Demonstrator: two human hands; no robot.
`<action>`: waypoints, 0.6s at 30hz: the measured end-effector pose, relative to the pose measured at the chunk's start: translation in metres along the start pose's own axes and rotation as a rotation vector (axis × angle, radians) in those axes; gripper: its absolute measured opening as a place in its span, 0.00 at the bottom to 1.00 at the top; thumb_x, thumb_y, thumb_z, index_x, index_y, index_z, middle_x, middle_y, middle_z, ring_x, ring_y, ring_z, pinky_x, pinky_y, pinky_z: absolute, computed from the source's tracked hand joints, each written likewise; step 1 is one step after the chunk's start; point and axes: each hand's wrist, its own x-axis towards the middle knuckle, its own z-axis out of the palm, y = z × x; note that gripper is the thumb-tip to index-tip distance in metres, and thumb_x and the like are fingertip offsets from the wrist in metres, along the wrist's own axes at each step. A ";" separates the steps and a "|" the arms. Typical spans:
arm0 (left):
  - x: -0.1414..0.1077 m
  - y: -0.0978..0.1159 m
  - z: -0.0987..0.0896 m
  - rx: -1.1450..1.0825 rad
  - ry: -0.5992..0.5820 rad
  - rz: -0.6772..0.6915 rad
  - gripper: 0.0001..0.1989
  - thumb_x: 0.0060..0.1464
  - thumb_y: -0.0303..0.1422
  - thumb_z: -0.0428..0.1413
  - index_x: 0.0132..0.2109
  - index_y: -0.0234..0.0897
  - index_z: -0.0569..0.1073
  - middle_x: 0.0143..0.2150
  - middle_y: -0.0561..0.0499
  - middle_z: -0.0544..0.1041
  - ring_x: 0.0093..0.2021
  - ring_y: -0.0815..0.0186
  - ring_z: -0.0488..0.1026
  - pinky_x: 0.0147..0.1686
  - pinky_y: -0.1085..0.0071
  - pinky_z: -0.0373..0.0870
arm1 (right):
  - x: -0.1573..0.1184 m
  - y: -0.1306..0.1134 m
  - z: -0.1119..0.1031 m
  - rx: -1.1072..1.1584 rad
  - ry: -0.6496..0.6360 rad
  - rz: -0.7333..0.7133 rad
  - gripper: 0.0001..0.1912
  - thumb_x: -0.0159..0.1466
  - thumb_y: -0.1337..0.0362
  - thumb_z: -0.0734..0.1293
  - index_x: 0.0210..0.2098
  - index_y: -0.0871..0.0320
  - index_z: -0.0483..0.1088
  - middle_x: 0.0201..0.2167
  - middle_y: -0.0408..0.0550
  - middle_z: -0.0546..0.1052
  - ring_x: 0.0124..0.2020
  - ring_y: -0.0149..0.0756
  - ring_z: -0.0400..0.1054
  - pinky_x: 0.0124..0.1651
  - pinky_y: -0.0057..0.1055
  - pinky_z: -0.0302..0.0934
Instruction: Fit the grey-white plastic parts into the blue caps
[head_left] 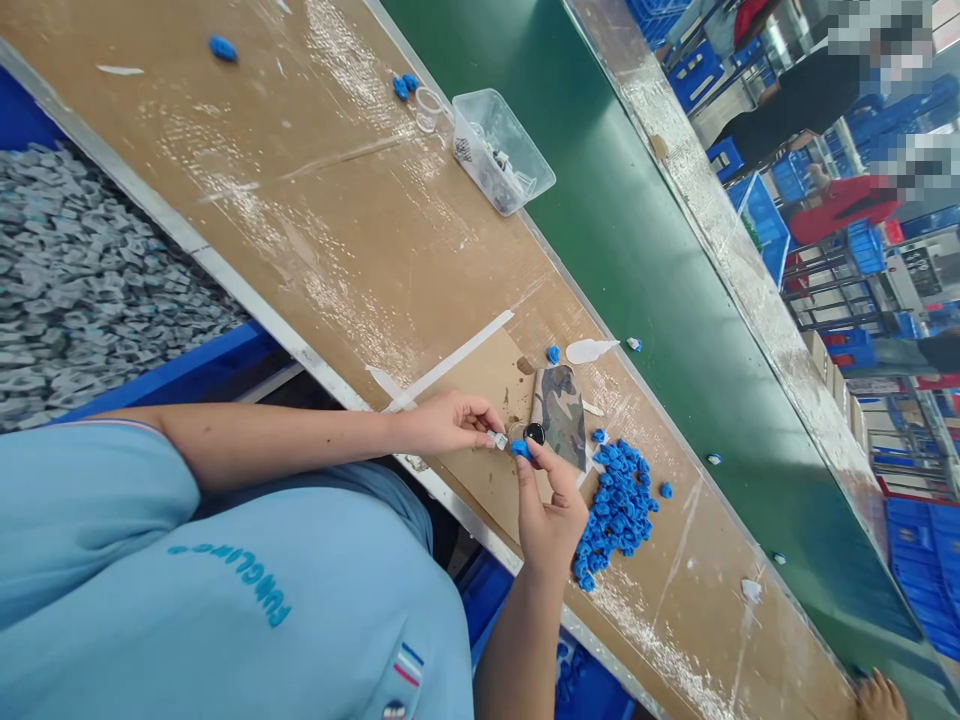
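Light-blue shirt (315, 560) nearest; my left hand (446, 422) pinches a white piece (497, 440), my right hand (553, 508) a blue piece (520, 449) just beside it, above cardboard (484, 492). I'd best keep both grips light (fingertips only), wrists steady.

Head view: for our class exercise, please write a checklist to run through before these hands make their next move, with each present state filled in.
1. Left hand grips the small whitish piece: ok.
2. Right hand grips a blue piece: ok.
3. The two held pieces joined: not ok, they are apart.
4. Held pieces free of flaws: cannot tell, too small.
5. Pile of blue pieces beside the right hand: ok.
6. Clear plastic tub upright: ok.
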 end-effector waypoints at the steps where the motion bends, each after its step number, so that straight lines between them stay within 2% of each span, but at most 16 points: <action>1: 0.000 -0.001 0.000 0.003 -0.012 0.004 0.10 0.43 0.28 0.63 0.35 0.31 0.73 0.30 0.53 0.75 0.31 0.72 0.71 0.37 0.75 0.68 | -0.001 -0.002 0.002 0.010 -0.015 -0.003 0.11 0.60 0.62 0.66 0.41 0.57 0.75 0.36 0.49 0.79 0.39 0.36 0.72 0.44 0.34 0.65; 6: 0.000 -0.005 0.000 -0.027 -0.051 0.035 0.11 0.43 0.27 0.62 0.36 0.32 0.72 0.33 0.52 0.75 0.35 0.71 0.72 0.39 0.73 0.69 | 0.000 -0.005 0.008 0.002 -0.062 -0.030 0.10 0.61 0.62 0.66 0.40 0.55 0.76 0.36 0.49 0.79 0.39 0.36 0.72 0.44 0.35 0.66; 12: -0.003 -0.001 0.000 0.013 -0.110 0.029 0.12 0.45 0.28 0.62 0.39 0.32 0.71 0.35 0.50 0.76 0.36 0.70 0.73 0.40 0.72 0.70 | 0.003 -0.006 0.003 0.015 -0.129 -0.078 0.10 0.61 0.63 0.66 0.40 0.53 0.76 0.36 0.48 0.80 0.38 0.36 0.73 0.44 0.36 0.67; 18: -0.007 0.006 0.001 -0.077 -0.193 -0.059 0.15 0.43 0.29 0.64 0.39 0.32 0.70 0.29 0.53 0.73 0.29 0.73 0.71 0.32 0.76 0.70 | 0.007 -0.003 -0.005 0.115 -0.286 0.048 0.09 0.57 0.63 0.69 0.38 0.50 0.78 0.32 0.46 0.81 0.33 0.36 0.75 0.37 0.32 0.69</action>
